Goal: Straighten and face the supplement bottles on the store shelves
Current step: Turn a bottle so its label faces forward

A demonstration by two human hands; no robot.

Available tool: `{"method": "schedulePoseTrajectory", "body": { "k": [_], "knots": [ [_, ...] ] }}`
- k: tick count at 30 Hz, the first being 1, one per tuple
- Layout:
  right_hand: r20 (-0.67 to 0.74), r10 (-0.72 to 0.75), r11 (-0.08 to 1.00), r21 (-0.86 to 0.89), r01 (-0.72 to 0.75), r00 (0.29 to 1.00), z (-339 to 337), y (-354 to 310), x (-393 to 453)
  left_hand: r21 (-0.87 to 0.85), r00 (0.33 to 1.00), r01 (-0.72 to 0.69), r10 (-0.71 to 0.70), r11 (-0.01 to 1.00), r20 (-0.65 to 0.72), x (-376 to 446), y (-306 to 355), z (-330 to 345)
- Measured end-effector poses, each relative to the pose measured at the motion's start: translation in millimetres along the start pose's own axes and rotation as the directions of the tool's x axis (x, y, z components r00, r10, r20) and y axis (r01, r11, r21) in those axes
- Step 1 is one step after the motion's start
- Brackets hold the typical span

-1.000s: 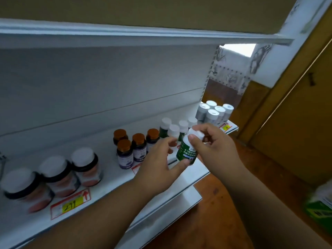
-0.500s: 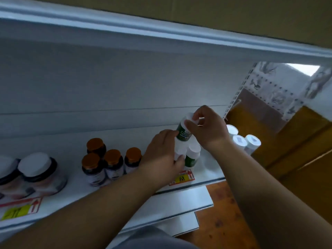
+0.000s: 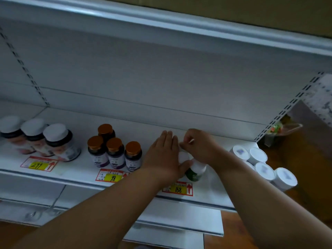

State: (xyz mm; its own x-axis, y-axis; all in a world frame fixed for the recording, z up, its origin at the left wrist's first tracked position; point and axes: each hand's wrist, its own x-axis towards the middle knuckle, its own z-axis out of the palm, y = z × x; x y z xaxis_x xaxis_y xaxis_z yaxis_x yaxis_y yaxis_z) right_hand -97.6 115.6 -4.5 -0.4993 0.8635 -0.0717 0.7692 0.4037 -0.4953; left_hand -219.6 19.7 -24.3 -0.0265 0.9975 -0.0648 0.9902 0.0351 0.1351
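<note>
Now the left hand [image 3: 164,157] lies flat-fingered against the green bottles [image 3: 195,170] on the shelf [image 3: 80,169], while the right hand [image 3: 199,146] curls over them; whether it holds one, I cannot tell.

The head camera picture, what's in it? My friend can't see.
Two hands, left and right, reach among white-capped green bottles on a white shelf. Brown-capped bottles stand to their left.

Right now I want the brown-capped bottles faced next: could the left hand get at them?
Probably yes. The left hand rests by the green bottles, right beside the brown-capped bottles, with only bare shelf between.
</note>
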Motion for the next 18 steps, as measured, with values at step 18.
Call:
{"method": "schedulePoseTrajectory", "body": {
  "k": [18],
  "knots": [
    [-0.282,-0.142,0.975,0.126,0.183,0.949,17.3,-141.6,-35.4,-0.259,0.887,-0.025,-0.098,0.966,-0.451,-99.6,-110.5,-46.0]
  ]
}}
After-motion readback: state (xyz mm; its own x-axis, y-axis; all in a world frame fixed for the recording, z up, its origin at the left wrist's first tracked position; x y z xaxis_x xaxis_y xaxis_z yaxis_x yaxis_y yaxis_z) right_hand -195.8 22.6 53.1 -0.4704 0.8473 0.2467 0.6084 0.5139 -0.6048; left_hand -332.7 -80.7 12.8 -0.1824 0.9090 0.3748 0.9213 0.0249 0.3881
